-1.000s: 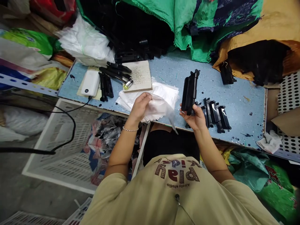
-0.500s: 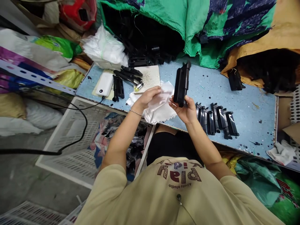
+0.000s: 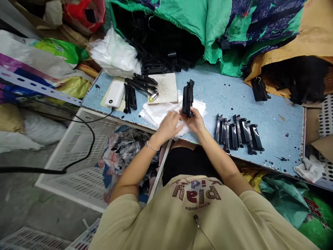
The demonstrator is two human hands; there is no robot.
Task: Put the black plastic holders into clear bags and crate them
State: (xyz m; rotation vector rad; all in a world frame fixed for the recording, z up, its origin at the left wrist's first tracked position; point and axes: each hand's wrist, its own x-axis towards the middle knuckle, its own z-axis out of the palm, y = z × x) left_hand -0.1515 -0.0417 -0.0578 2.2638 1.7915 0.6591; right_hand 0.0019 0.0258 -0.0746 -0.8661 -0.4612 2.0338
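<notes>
My right hand (image 3: 197, 122) is closed round the lower end of a long black plastic part (image 3: 187, 99), which points away from me over the bench. Close beside it, my left hand (image 3: 169, 125) has its fingers bent around a thin clear plastic bag (image 3: 184, 130), at the lower end of the part. Motion smears some of those fingers. Underneath both hands lies a stack of clear flat bags (image 3: 151, 113). To the right, several similar black parts (image 3: 238, 133) rest side by side on the blue bench (image 3: 275, 128).
At the left of the bench are a white power bank (image 3: 115, 93) with a cable, more black parts (image 3: 131, 97) and a cream board (image 3: 168, 86). A green sack (image 3: 213, 34) and an orange sack (image 3: 281, 66) hold black parts behind. A white crate (image 3: 67, 187) stands lower left.
My right hand has brought the black part lower and to the left. My left hand has moved right and nearer to me, so both hands now meet at the part's lower end.
</notes>
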